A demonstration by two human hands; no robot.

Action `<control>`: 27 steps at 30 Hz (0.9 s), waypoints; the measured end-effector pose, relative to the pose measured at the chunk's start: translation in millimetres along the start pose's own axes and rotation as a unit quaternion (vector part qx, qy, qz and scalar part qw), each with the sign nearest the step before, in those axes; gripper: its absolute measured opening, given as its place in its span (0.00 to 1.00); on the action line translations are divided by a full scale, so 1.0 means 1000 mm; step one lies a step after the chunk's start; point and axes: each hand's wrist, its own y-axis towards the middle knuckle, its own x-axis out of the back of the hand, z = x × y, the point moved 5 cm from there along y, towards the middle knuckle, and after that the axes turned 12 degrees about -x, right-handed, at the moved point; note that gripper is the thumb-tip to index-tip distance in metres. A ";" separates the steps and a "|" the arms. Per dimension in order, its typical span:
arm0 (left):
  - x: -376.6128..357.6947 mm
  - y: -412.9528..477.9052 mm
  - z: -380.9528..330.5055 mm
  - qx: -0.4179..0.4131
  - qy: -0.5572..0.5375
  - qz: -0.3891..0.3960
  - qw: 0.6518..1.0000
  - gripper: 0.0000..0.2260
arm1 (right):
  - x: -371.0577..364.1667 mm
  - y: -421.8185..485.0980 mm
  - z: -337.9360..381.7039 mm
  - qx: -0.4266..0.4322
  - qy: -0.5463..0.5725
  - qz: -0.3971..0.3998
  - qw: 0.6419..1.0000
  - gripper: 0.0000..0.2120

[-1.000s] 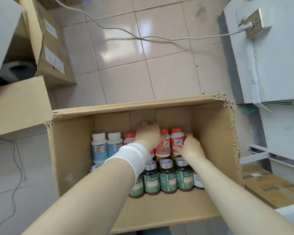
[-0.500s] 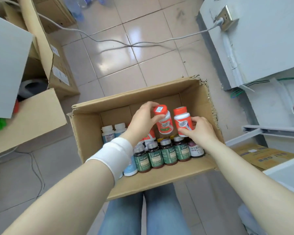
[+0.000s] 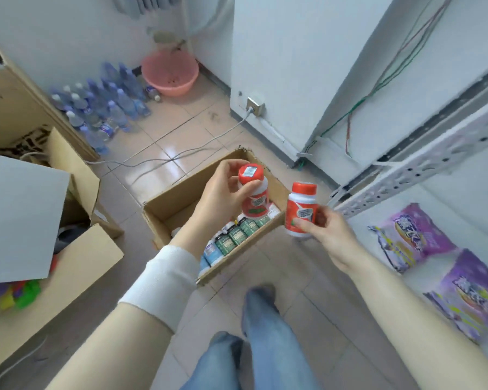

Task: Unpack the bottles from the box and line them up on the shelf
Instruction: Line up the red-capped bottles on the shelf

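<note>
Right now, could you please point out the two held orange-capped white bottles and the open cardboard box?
Left orange-capped white bottle [image 3: 255,205], head view, label.
Right orange-capped white bottle [image 3: 297,205], head view, label.
Open cardboard box [image 3: 172,206], head view, inner wall.

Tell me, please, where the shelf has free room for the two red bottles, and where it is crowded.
The shelf is bare between the perforated rail and the purple bags, and at its left end beside the right hand. The bags crowd its near right part. In the box, green bottles fill the near side; the far left corner looks free.
</note>
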 end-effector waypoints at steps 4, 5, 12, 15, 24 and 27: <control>-0.041 -0.030 -0.085 -0.031 -0.061 0.017 0.997 0.11 | 0.050 -0.082 0.007 0.045 0.085 -0.043 0.994 0.13; -0.055 -0.038 -0.105 -0.042 -0.071 0.022 0.996 0.11 | 0.066 -0.101 0.007 0.056 0.096 -0.059 0.992 0.14; -0.189 -0.101 -0.247 -0.143 -0.127 0.116 0.975 0.13 | 0.201 -0.238 -0.018 0.149 0.156 -0.147 0.965 0.10; -0.265 -0.138 -0.307 -0.187 -0.150 0.158 0.958 0.12 | 0.279 -0.302 -0.051 0.178 0.181 -0.190 0.948 0.11; -0.500 -0.246 -0.447 -0.244 -0.186 0.287 0.907 0.07 | 0.495 -0.466 -0.154 0.233 0.256 -0.283 0.894 0.20; -0.563 -0.265 -0.474 -0.246 -0.185 0.321 0.896 0.09 | 0.549 -0.494 -0.175 0.230 0.261 -0.327 0.879 0.17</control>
